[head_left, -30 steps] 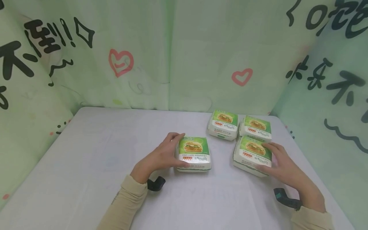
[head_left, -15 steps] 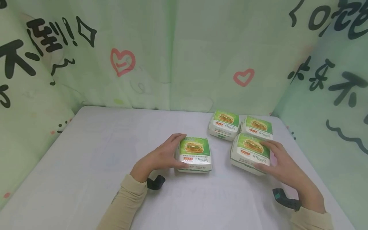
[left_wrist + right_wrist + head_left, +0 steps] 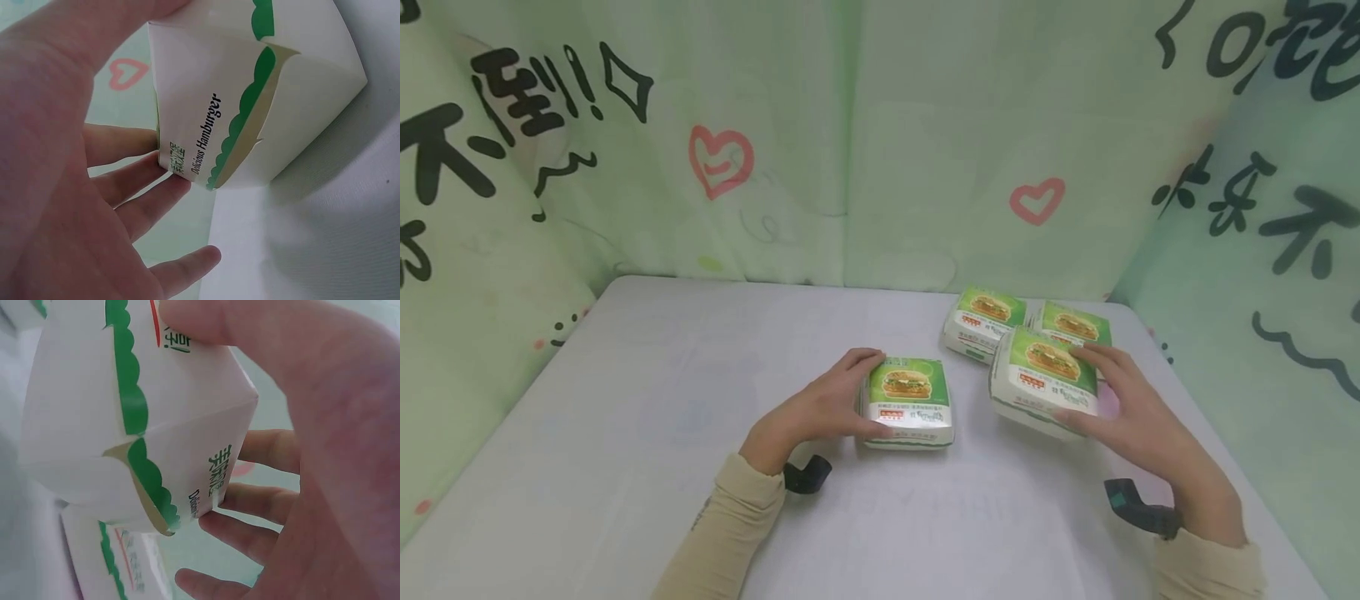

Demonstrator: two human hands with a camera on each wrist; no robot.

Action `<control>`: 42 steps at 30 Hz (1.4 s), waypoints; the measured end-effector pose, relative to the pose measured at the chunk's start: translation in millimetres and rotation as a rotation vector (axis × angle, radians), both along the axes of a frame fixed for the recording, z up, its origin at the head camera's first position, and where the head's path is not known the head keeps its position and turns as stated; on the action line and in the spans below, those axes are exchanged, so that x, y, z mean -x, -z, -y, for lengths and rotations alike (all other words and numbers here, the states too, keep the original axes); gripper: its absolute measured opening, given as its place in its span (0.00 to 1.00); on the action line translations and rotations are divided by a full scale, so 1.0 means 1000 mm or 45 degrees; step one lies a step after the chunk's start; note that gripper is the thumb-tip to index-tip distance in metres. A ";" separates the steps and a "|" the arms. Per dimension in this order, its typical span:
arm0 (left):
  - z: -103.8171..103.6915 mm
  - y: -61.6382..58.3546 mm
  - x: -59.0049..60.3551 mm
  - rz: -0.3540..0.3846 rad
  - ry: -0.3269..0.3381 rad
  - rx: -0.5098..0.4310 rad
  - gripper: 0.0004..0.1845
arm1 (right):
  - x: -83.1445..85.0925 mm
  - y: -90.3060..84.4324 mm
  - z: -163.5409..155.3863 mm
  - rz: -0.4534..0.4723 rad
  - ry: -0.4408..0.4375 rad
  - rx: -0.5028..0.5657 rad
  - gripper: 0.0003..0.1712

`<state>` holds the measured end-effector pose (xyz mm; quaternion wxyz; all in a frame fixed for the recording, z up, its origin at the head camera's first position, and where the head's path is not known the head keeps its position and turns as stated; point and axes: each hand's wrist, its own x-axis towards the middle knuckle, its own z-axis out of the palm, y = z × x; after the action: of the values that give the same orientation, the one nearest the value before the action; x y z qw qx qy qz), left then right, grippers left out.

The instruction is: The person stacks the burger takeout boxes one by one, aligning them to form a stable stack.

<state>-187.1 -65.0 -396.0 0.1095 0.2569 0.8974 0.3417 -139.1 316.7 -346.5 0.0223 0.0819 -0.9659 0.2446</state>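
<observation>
Several white and green burger boxes lie on a white table (image 3: 647, 400). My left hand (image 3: 865, 395) grips the left side of the middle burger box (image 3: 910, 398), which rests on the table; in the left wrist view that box (image 3: 250, 94) sits between thumb and fingers (image 3: 134, 181). My right hand (image 3: 1078, 387) holds another burger box (image 3: 1037, 375) by its right side, lifted and tilted just above the table. In the right wrist view this held box (image 3: 137, 419) hangs over a further box (image 3: 115, 565).
Two more burger boxes (image 3: 985, 321) (image 3: 1078, 323) stand together at the back right, just behind the lifted one. Green printed curtains (image 3: 850, 142) enclose the table at the back and both sides. The table's right edge (image 3: 1240, 467) runs near my right wrist.
My right hand has lifted its burger box off the table and carried it slightly left and away from me. The left hand and its box have stayed put.
</observation>
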 end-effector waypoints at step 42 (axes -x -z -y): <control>-0.001 -0.001 0.000 -0.002 0.011 0.002 0.58 | 0.013 -0.009 0.067 -0.085 -0.248 0.165 0.48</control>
<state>-187.2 -63.7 -395.3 0.1106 0.2609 0.8966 0.3402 -152.0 249.9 -337.0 0.0358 0.1817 -0.9343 0.3046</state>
